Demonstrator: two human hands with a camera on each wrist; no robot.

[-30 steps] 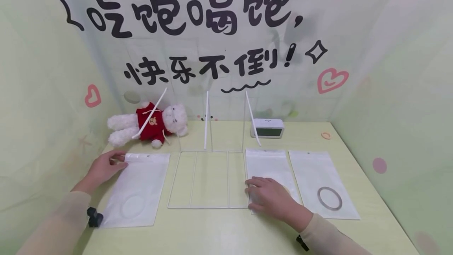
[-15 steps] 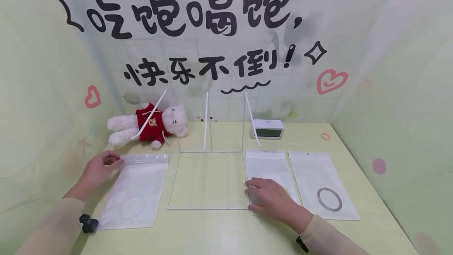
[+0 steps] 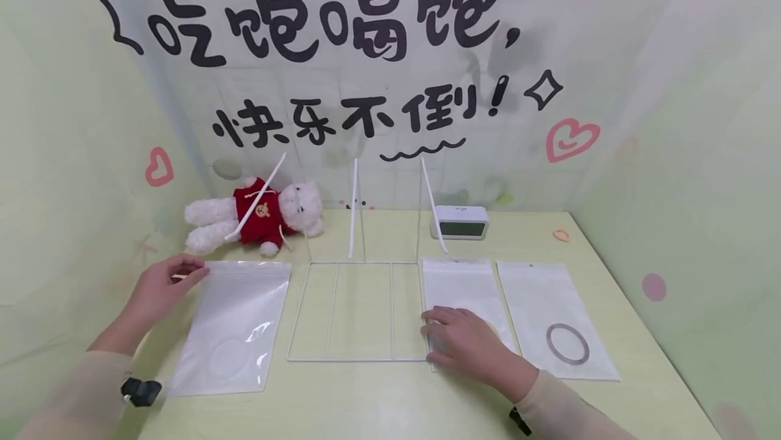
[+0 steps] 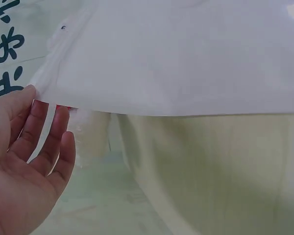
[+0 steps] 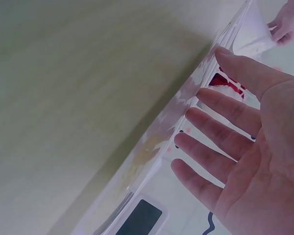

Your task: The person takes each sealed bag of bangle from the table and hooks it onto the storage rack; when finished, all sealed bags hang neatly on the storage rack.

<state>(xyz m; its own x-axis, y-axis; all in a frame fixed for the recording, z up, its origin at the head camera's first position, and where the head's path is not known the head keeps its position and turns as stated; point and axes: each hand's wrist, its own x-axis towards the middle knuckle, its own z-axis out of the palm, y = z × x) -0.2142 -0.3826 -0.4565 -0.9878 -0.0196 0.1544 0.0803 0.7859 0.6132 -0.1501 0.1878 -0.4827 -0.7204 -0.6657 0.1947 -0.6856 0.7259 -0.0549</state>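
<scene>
My left hand pinches the top left corner of a flat white zip bag between thumb and index finger; its other fingers are loosely bent. In the left wrist view, that side of the bag is raised off the table. A pale ring shape shows faintly low in the bag. My right hand lies over a second white bag, fingers spread and relaxed at the right edge of a white wire rack. The right wrist view shows its palm with nothing held. The hand hides part of that second bag.
A third white bag with a grey-brown ring lies at the right. Behind are a plush bear in red, a white digital clock and a small peach band. Thin rack arms rise centrally.
My left hand has moved to the left with the corner of its bag. That bag has shifted slightly, and bright glare now shows on it. The right hand stays put.
</scene>
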